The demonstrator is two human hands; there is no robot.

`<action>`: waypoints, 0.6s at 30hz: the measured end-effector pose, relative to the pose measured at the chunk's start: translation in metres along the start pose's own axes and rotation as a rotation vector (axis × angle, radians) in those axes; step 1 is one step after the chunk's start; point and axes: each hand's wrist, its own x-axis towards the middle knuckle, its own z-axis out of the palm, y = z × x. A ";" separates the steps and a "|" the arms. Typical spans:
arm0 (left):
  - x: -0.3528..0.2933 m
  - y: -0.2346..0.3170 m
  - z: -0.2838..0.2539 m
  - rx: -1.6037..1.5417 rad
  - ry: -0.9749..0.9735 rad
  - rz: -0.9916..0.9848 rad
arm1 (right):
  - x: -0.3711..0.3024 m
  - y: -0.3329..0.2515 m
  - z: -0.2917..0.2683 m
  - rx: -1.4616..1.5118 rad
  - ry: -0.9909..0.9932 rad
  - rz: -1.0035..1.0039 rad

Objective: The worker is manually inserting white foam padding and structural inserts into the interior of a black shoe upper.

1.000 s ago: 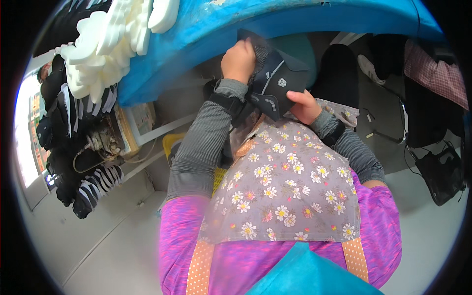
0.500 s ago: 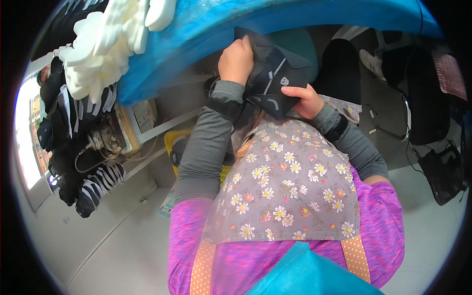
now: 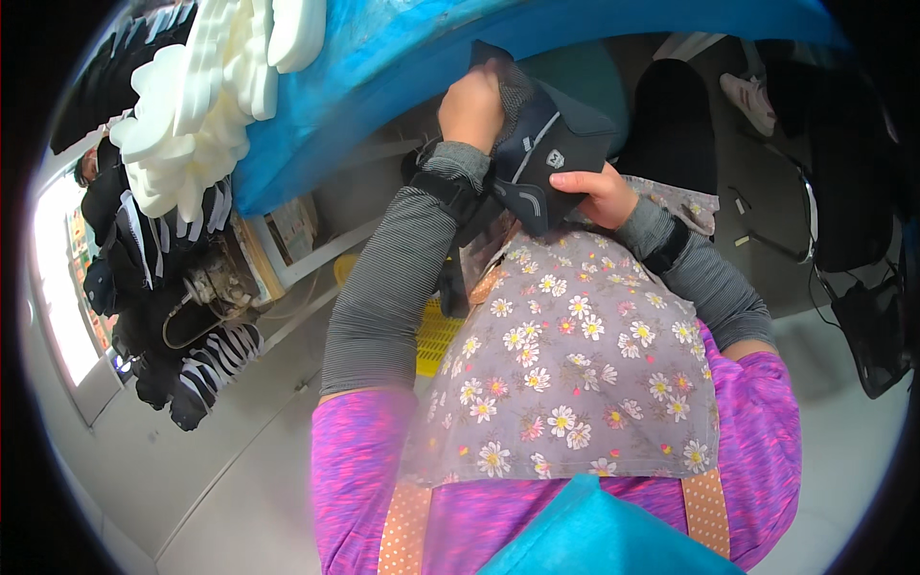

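Note:
A black shoe upper (image 3: 575, 134), part mesh, with grey stripes and a small shield-shaped badge, is held over my lap below the blue-covered table edge. My left hand (image 3: 472, 107) is closed in a fist on its mesh end at the upper left. On the opposite side, my right hand (image 3: 602, 195) grips the lower right edge, its thumb lying flat on top near the badge. The fingers under the upper are hidden.
White foot-shaped pieces (image 3: 196, 105) pile up on the blue sheet (image 3: 402, 67) at the upper left. Bundles of black and white pieces (image 3: 206, 369) lie at left, beside a yellow basket (image 3: 436, 335). Another person's leg (image 3: 676, 125) and a shoe (image 3: 749, 103) show on the right.
Both hands keep hold of the shoe upper, which sits slightly further right and flatter. My left elbow has swung outward a little, and the whole view has shifted slightly.

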 end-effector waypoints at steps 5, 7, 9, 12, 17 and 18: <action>-0.003 0.006 -0.016 -0.075 0.082 -0.126 | 0.005 -0.005 0.000 0.035 0.018 0.066; -0.005 0.013 -0.029 -0.164 0.060 -0.266 | 0.000 -0.007 0.005 0.035 0.020 0.018; -0.003 0.026 -0.043 -0.159 0.035 -0.276 | -0.002 -0.004 0.001 0.053 0.009 -0.033; -0.006 0.013 -0.026 -0.122 0.070 -0.229 | 0.000 -0.006 -0.003 0.068 0.021 -0.001; -0.004 0.006 -0.010 -0.081 0.100 -0.138 | 0.000 -0.006 0.003 0.067 0.024 0.037; -0.001 0.009 -0.007 -0.059 0.094 -0.059 | -0.002 -0.005 -0.001 0.039 0.015 0.024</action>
